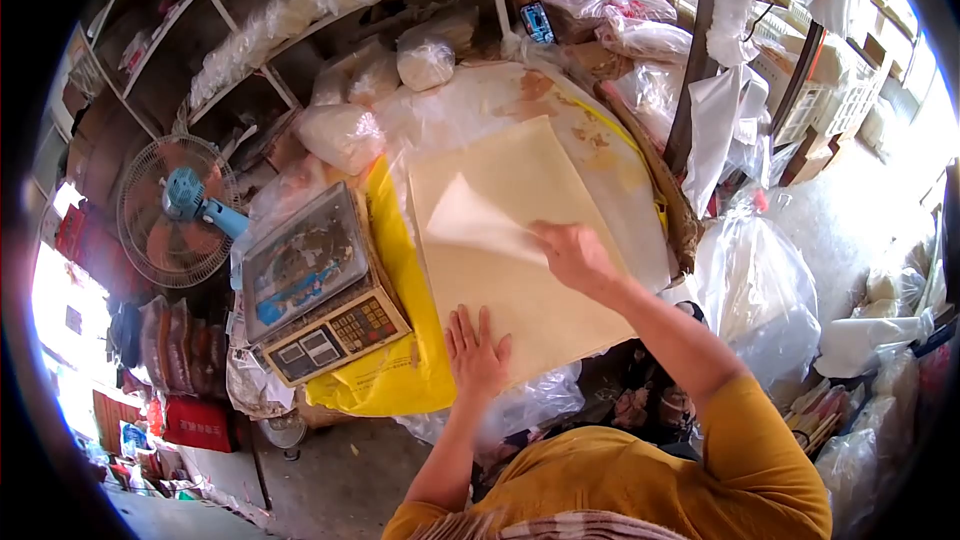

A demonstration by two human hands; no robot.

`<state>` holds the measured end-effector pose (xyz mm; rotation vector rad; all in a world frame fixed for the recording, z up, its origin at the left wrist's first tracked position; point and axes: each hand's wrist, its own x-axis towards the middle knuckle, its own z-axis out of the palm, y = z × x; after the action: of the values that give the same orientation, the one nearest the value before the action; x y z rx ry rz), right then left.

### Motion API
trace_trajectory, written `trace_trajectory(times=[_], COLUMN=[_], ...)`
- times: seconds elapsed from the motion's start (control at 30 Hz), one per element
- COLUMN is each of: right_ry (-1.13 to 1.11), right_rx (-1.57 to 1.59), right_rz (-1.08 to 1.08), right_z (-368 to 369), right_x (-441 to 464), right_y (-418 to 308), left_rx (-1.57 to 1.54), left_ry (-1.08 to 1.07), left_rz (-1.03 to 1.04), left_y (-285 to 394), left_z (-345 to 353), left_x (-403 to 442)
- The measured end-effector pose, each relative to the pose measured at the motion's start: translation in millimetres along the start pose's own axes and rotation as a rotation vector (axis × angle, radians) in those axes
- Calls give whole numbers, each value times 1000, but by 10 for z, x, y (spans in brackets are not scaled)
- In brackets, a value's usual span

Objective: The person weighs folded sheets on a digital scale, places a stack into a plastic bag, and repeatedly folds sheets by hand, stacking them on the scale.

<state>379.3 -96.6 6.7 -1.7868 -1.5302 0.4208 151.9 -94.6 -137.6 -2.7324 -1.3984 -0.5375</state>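
Steadily, the left hand (477, 358) lies spread on the paper sheet (500, 310); the right hand (574, 254) pinches its pale flap (475, 220), best held lightly to avoid creasing.

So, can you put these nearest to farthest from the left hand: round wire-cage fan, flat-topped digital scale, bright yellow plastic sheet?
From the left hand:
1. Bright yellow plastic sheet, just to its left.
2. Flat-topped digital scale, further left.
3. Round wire-cage fan, farthest left.

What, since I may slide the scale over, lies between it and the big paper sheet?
Yellow plastic lies between the scale and the paper sheet, as the head view shows.
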Motion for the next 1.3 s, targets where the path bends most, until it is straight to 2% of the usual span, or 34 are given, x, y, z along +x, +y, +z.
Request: trace_trajectory(times=[0.1,0.2,0.3,0.4,0.5,0.57,0.6,0.63,0.73,0.77,0.8,0.9,0.97,1.13,1.23,1.3], right_ry=[63,-47,-110,-154,28,120,197,273,311,317,241,151,69,-65,-127,-165], right_rx=[-66,-35,-75,-160,-249,-286,-319,-349,-483,-513,-502,-408,-378,-334,-368,-407], right_rz=[-382,-305,-252,-254,-486,-431,-474,-513,-513,-633,-629,-740,-723,-649,-577,-469], right_z=[136,72,-7,-89,-268,-632,-795,-935,-1141,-1097,-1018,-637,-367,101,19,-92], right_x=[114,79,117,247,511,662,656,603,146,8,-138,-453,-671,-1129,-1275,-1330], right_y=[213,71,-3,26,77,-268,-440,-593,-962,-940,-919,-650,-414,261,571,811], left_rx=[-48,-180,-210,-52,-33,-43,-48,-49,-39,-26,-11,-513,-646,-586,-458,-521], left_ry=[-53,-391,-107,-64,-163,-146,-139,-134,-115,-111,-111,-167,-97,524,188,186], left_rz=[-31,-126,-67,-52,-81,-75,-73,-71,-73,-76,-75,-202,-398,-16,267,224], left_y=[-11,-84,-142,-123,-125,-140,-143,-147,-137,-116,-105,-508,-312,-314,-579,-594], left_z=[-31,-253,3,205,161,171,183,195,188,167,151,945,290,-181,-212,-229], left_x=[55,550,837,838,830,829,823,808,826,833,818,624,595,416,262,236])
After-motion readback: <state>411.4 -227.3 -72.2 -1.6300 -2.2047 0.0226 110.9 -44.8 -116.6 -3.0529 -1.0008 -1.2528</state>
